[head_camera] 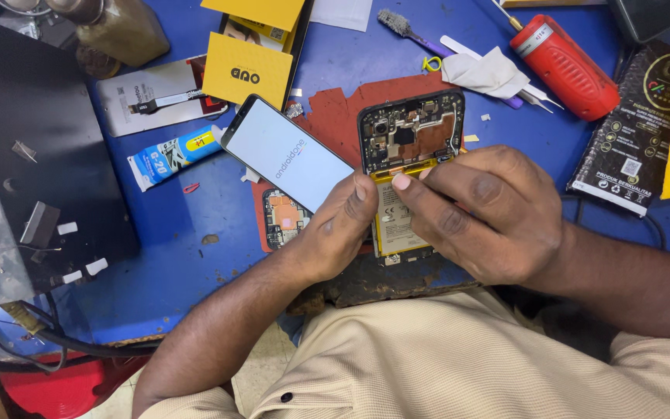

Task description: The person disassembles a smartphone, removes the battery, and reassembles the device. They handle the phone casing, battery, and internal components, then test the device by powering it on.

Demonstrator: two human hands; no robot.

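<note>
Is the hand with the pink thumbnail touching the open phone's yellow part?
Touching: the head view shows the right hand with its thumb tip pressed on the yellow battery of the opened phone.

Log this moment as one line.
left hand: props lit screen | right hand: fingertips on opened phone | surface: blue bench

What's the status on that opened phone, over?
Left hand holds lit screen. Right hand fingers press opened phone battery. Nothing blocking.
</note>
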